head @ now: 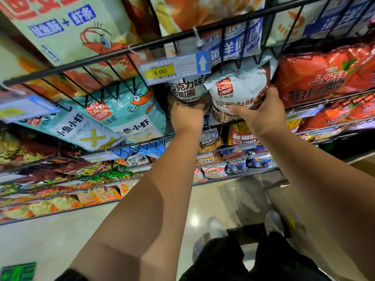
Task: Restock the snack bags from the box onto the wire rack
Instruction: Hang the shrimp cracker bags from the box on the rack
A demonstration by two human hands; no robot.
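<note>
**Rack** (101, 56): black wire, several tiers, bags packed on each. It fills the far and upper part of the view.

**Left bag** (187, 90): white with a brown base, standing upright on the middle tier directly below the price tag. It touches the right bag.

**Right bag** (239, 88): same white and brown pack with a red "Lang Lang Crisp" badge. It stands upright on the same tier, leaning slightly left, between the left bag and the red bags.

**Left hand** (186, 117): raised to the foot of the left bag, back of hand toward the camera. The fingers curl onto the bag's lower edge and grip it; their tips are hidden.

**Right hand** (262, 113): grips the right bag. The thumb lies across its lower front and the fingers (265, 94) wrap round its right edge.

**Price tag** (174, 67): clear holder clipped to the upper tier's front wire, with a yellow label reading 4.00 and a blue panel with a white up-arrow.

**Teal bags** (129, 114): shrimp design, same tier, left of the left bag.

**Red bags** (316, 78): same tier, right of the right bag and touching it.

**Shoes** (217, 228): pale, on the glossy floor (50, 240), near and below the arms.
</note>
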